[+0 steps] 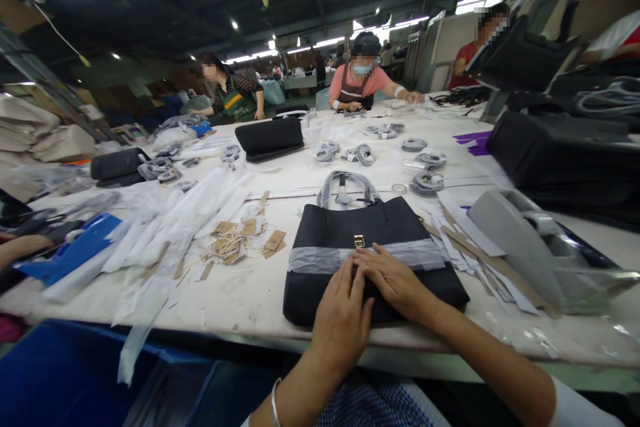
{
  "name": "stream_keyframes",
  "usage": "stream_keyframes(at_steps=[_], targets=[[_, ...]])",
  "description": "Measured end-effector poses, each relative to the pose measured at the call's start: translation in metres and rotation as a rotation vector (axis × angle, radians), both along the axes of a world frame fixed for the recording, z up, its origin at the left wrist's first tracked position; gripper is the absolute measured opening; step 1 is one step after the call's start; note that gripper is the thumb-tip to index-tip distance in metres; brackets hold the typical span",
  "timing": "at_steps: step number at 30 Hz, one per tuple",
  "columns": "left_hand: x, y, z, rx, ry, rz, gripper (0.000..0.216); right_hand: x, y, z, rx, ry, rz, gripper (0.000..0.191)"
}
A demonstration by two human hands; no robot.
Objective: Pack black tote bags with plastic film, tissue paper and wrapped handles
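A black handbag point(345, 230) with grey handles and a small gold clasp lies flat on the white worktable point(240, 293) in front of me. A clear plastic band point(320, 257) wraps across its middle. My left hand point(343, 317) rests on the bag's lower front, fingers together and stretched toward the band. My right hand point(393, 280) lies flat beside it, fingers reaching left over the left hand's fingertips, just below the clasp. Neither hand holds anything that I can see.
Brown paper tags with strings point(240, 240) and white tissue strips point(200, 213) lie to the left. Cardboard pieces and a grey bag part point(520, 243) sit to the right. Coiled grey straps point(425, 180) and another black bag point(270, 137) lie farther back. Three people work at the far side.
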State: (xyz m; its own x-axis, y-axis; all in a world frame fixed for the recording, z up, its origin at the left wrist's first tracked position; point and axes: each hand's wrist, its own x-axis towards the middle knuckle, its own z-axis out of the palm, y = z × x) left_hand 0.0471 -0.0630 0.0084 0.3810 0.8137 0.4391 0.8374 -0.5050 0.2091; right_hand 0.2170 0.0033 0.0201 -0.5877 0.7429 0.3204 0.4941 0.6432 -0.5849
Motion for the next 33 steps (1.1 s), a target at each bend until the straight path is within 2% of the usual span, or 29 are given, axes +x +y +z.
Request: stream_keyframes(at_steps=[4, 6, 9, 11, 14, 17, 20, 23, 26, 30, 32, 33], targets=[[0.01, -0.002, -0.011, 0.034, 0.069, 0.09, 0.056, 0.006, 0.001, 0.011, -0.039, 0.058, -0.11, 0.042], [0.009, -0.001, -0.014, 0.038, 0.095, 0.102, 0.054, 0.015, -0.003, 0.014, 0.067, 0.012, -0.139, 0.039], [0.007, -0.001, -0.015, 0.03, 0.113, 0.114, 0.053, 0.033, -0.01, 0.009, 0.27, -0.144, -0.097, 0.035], [0.009, -0.004, -0.012, 0.025, 0.111, 0.131, 0.054, 0.043, -0.014, 0.003, 0.32, -0.212, -0.065, 0.038], [0.019, -0.007, -0.001, 0.038, 0.088, 0.155, 0.049, 0.049, -0.014, -0.006, 0.325, -0.233, -0.036, 0.043], [0.035, -0.006, 0.006, 0.059, 0.067, 0.062, 0.048, 0.046, -0.011, -0.008, 0.298, -0.231, -0.027, 0.045], [0.048, 0.001, -0.001, 0.056, 0.04, -0.03, 0.052, 0.043, -0.012, 0.002, 0.255, -0.237, 0.007, 0.046], [0.051, 0.009, -0.017, 0.076, 0.002, -0.033, 0.056, 0.052, -0.018, 0.025, 0.195, -0.212, 0.018, 0.036], [0.049, 0.014, -0.03, 0.115, -0.012, -0.048, 0.056, 0.089, -0.025, 0.056, 0.213, -0.186, -0.153, 0.027], [0.048, 0.014, -0.032, 0.137, -0.012, -0.051, 0.054, 0.181, -0.027, 0.09, 0.376, -0.276, -0.669, 0.03], [0.048, 0.013, -0.03, 0.131, -0.018, -0.043, 0.054, 0.226, -0.024, 0.097, 0.39, -0.361, -0.863, 0.028], [0.049, 0.013, -0.029, 0.127, -0.02, -0.04, 0.054, 0.244, -0.022, 0.097, 0.334, -0.385, -0.948, 0.026]])
